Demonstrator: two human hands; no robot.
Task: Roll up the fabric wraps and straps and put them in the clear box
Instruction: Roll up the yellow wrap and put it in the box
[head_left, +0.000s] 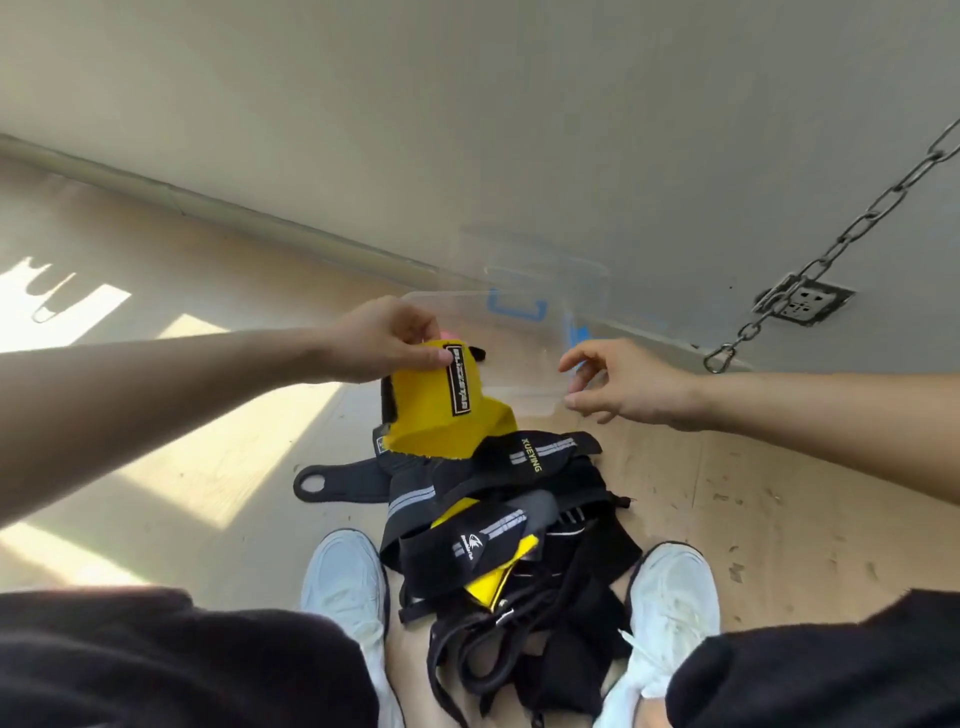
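We judge little done: the pile (509, 545) lies loose between our shoes (345, 577), and the box (519, 364) beyond it looks almost empty. The yellow wrap (441, 410) hangs unrolled before the box, pinched by our left hand (384, 338); our right hand (623, 387) hovers slack, holding nothing.

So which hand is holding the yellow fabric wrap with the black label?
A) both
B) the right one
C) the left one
C: the left hand pinches the yellow fabric wrap at its top edge; the right hand holds nothing.
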